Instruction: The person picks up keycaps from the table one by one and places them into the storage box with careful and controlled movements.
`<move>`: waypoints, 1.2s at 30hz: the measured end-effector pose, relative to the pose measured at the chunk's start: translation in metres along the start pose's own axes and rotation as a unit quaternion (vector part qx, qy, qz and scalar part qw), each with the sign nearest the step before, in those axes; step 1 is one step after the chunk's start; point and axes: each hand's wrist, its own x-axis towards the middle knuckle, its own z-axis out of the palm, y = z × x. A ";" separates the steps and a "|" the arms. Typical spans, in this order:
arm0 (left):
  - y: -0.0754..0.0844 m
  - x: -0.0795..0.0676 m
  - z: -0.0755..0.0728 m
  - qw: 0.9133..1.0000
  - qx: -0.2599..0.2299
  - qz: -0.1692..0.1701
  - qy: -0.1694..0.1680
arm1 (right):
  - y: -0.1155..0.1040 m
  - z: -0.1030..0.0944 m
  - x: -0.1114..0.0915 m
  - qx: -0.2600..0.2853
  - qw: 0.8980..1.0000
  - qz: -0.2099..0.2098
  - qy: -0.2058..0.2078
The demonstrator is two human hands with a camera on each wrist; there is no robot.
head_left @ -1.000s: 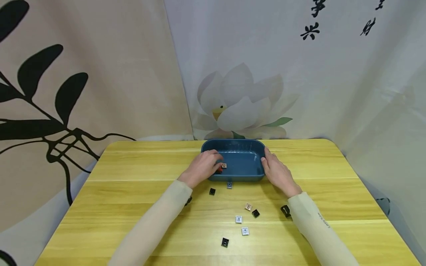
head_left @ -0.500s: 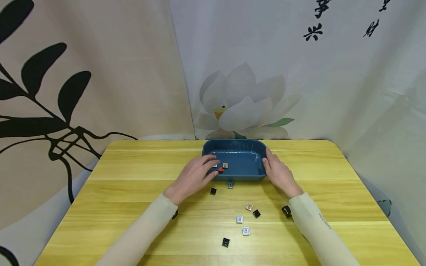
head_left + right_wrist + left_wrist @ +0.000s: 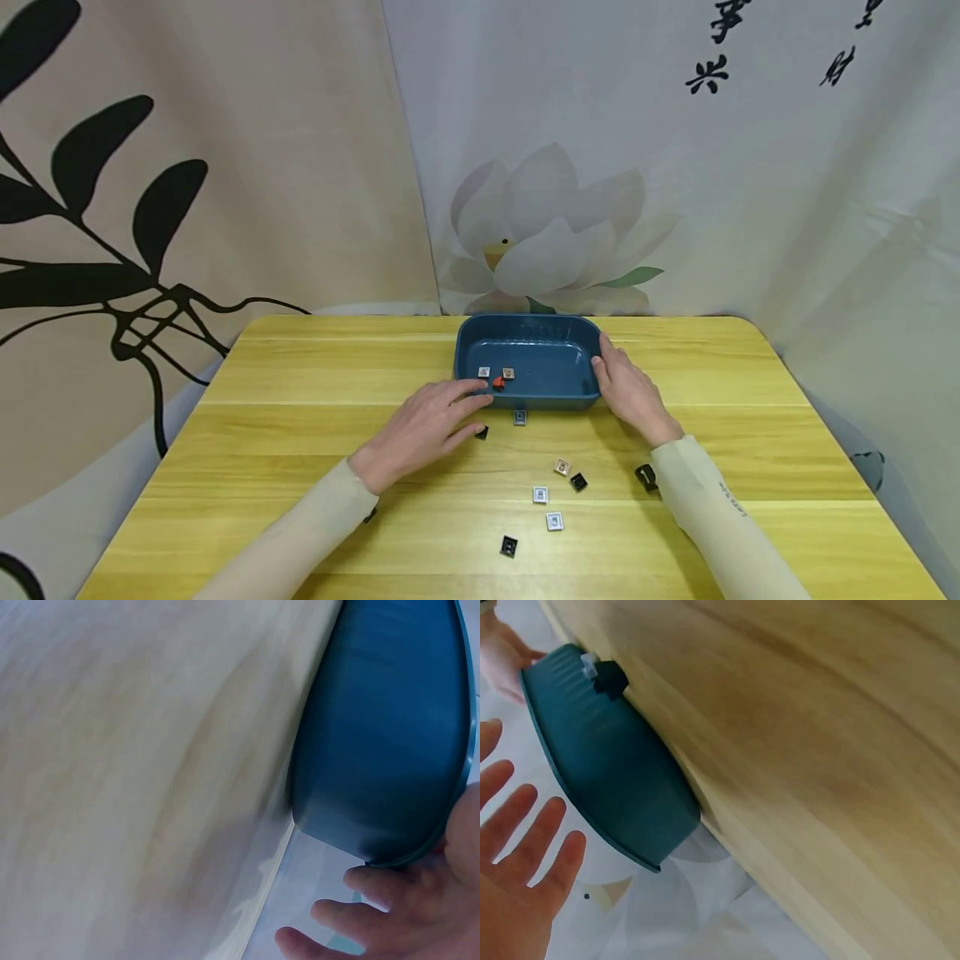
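Observation:
A dark blue rectangular tray stands near the table's far edge. Inside its near left corner lie a white square piece, a beige one and a small red piece; the square ones look like keycaps. My left hand hovers in front of that corner, fingers spread and holding nothing. Just beyond its fingertips is a black keycap, partly hidden by them. At the tray's right end, my right hand holds the rim, thumb on the edge and fingers along the outside wall.
Several more keycaps lie on the wooden table: a grey one against the tray's front, a beige one, black ones and white ones. Printed curtains hang behind the table's far edge.
My left hand has drawn out of the tray toward the front left, uncovering the white and red pieces inside. My right hand stays at the tray's right end.

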 end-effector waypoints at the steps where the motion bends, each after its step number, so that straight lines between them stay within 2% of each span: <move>1: 0.000 -0.001 0.000 1.000 0.003 0.008 -0.002 | 0.000 0.000 0.000 0.000 1.000 0.000 0.000; 6: 0.002 -0.005 0.000 0.999 0.012 0.041 -0.019 | 0.000 0.000 0.000 -0.004 1.000 0.001 0.004; 9: 0.002 -0.006 0.001 0.997 0.020 0.053 -0.043 | 0.000 0.000 0.001 -0.005 1.000 0.001 0.006; 13: 0.004 -0.006 0.002 0.993 0.029 0.052 -0.106 | 0.000 0.000 0.001 -0.007 1.000 0.000 0.007; 17: 0.007 -0.004 0.003 0.983 0.023 0.037 -0.177 | 0.000 0.000 0.001 -0.007 1.000 0.002 0.006; 21: 0.009 -0.003 0.006 0.976 0.022 0.025 -0.215 | 0.000 0.000 0.001 -0.006 1.000 0.002 0.005; 28: 0.009 -0.003 0.011 0.974 0.047 0.033 -0.219 | -0.001 0.000 0.001 -0.006 1.000 -0.003 0.011; 36: 0.007 -0.005 0.013 0.979 0.075 0.081 -0.171 | 0.001 0.001 0.000 -0.005 1.000 -0.002 0.006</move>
